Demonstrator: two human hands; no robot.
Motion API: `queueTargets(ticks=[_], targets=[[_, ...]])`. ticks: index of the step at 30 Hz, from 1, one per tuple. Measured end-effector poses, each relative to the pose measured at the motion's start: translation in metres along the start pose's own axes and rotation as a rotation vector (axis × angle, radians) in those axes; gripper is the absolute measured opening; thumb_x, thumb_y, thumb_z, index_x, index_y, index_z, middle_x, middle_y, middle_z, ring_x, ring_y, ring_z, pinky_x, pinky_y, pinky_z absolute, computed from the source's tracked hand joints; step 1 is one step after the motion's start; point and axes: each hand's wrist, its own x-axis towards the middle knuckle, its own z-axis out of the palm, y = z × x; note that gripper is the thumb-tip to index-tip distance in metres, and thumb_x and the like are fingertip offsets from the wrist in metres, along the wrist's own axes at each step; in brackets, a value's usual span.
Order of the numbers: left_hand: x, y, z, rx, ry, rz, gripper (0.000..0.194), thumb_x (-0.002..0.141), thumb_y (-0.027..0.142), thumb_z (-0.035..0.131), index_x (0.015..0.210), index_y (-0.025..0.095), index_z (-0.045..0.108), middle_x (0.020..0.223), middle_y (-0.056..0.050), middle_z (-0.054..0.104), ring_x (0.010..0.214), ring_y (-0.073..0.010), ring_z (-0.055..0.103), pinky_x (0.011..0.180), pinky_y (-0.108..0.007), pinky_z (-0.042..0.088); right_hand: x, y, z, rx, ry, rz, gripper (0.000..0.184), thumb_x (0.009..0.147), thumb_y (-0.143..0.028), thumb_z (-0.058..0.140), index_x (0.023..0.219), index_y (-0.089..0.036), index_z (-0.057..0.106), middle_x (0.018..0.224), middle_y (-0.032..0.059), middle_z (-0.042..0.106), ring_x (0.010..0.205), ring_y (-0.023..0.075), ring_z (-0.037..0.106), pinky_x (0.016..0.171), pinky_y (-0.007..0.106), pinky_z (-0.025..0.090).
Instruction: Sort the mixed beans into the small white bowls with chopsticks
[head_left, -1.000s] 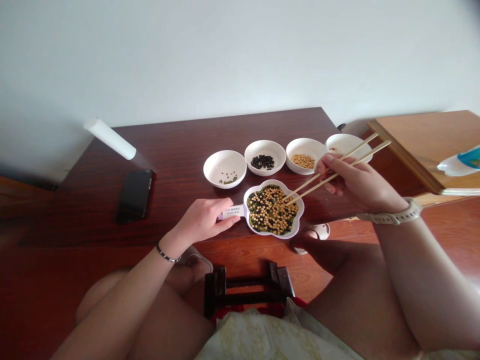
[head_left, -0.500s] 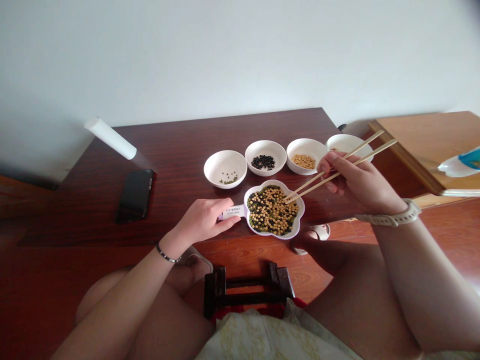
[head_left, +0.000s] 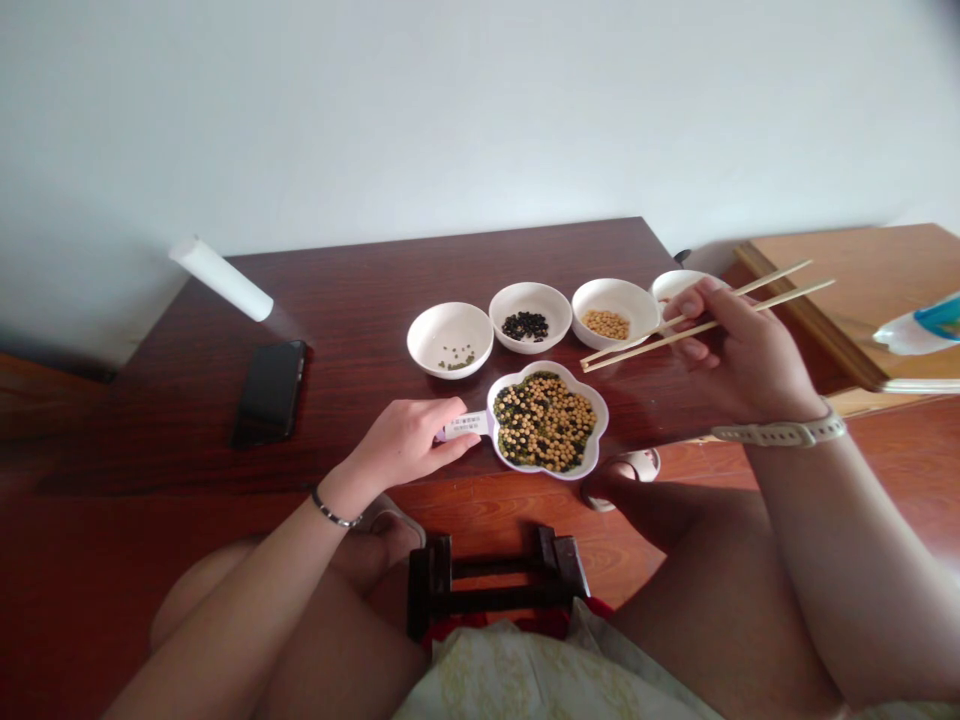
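Near the front edge of the table [head_left: 360, 300], the left hand [head_left: 401, 443] pinned the handle [head_left: 465, 426] of a flower-shaped dish [head_left: 600, 410] of mixed beans [head_left: 544, 422] with its fingers, steadying it; the right hand [head_left: 750, 360] pinched chopsticks [head_left: 637, 352] in its fingers, tips narrowly apart, beside a bowl [head_left: 592, 297] of yellow beans [head_left: 606, 324].

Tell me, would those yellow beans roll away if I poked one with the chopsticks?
The yellow beans in the white bowl look round and smooth, so one would probably roll when pushed. They look small and firm, so each likely feels light and won't squash easily. Their curved sides may also slip between the thin wooden chopsticks.
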Motion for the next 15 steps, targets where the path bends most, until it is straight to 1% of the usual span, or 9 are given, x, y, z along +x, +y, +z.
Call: queueTargets(ticks=[2,4,6,8,10,12,15], targets=[[0.000,0.000,0.000,0.002,-0.003,-0.004,0.035,0.105,0.050,0.053,0.086,0.021,0.053,0.077,0.000,0.065,0.065,-0.0154,0.059,0.060,-0.028,0.031,0.003,-0.001,-0.004,0.067,0.047,0.006,0.026,0.101,-0.027,0.064,0.078,-0.015,0.060,0.075,0.0000,0.050,0.050,0.0043,0.042,0.036,0.013,0.029],[-0.001,0.000,0.000,0.003,-0.006,-0.009,0.035,0.105,0.051,0.052,0.087,0.021,0.053,0.078,0.000,0.065,0.066,-0.0154,0.059,0.060,-0.028,0.031,0.007,-0.001,-0.007,0.130,0.120,-0.013,0.025,0.101,-0.024,0.063,0.078,-0.015,0.059,0.076,-0.0007,0.051,0.049,0.0033,0.042,0.034,0.013,0.027],[-0.002,0.000,0.000,0.002,-0.012,-0.012,0.035,0.105,0.051,0.051,0.089,0.021,0.054,0.079,0.000,0.067,0.067,-0.0157,0.061,0.061,-0.028,0.032,0.010,0.000,-0.010,0.159,0.217,-0.066,0.022,0.099,-0.020,0.063,0.078,-0.014,0.058,0.078,-0.0013,0.054,0.048,0.0026,0.045,0.035,0.012,0.029],[-0.002,0.000,0.000,-0.001,-0.015,-0.019,0.034,0.105,0.053,0.051,0.094,0.021,0.057,0.081,0.000,0.068,0.068,-0.0165,0.063,0.062,-0.029,0.034,0.014,0.002,-0.013,0.120,0.310,-0.140,0.022,0.098,-0.018,0.063,0.077,-0.014,0.058,0.078,-0.0012,0.055,0.048,0.0032,0.049,0.037,0.012,0.034],[-0.003,0.000,-0.001,-0.013,-0.014,-0.030,0.034,0.104,0.055,0.053,0.104,0.021,0.058,0.084,0.000,0.069,0.069,-0.0173,0.064,0.063,-0.029,0.035,0.018,0.005,-0.015,0.035,0.378,-0.233,0.023,0.098,-0.019,0.062,0.075,-0.014,0.059,0.077,-0.0001,0.057,0.048,0.0047,0.052,0.038,0.014,0.036],[-0.005,0.001,-0.003,-0.041,-0.008,-0.040,0.036,0.103,0.056,0.055,0.113,0.022,0.058,0.085,0.000,0.070,0.071,-0.0180,0.066,0.064,-0.029,0.038,0.021,0.007,-0.018,-0.041,0.400,-0.316,0.027,0.099,-0.023,0.060,0.074,-0.014,0.060,0.074,0.0007,0.058,0.046,0.0065,0.054,0.037,0.016,0.035],[-0.008,0.003,-0.008,-0.104,-0.004,-0.048,0.035,0.104,0.054,0.054,0.118,0.022,0.057,0.084,0.002,0.070,0.070,-0.0170,0.065,0.065,-0.028,0.040,0.023,0.010,-0.018,-0.072,0.388,-0.380,0.030,0.101,-0.026,0.058,0.074,-0.014,0.061,0.072,0.0006,0.059,0.044,0.0075,0.054,0.036,0.017,0.035]])
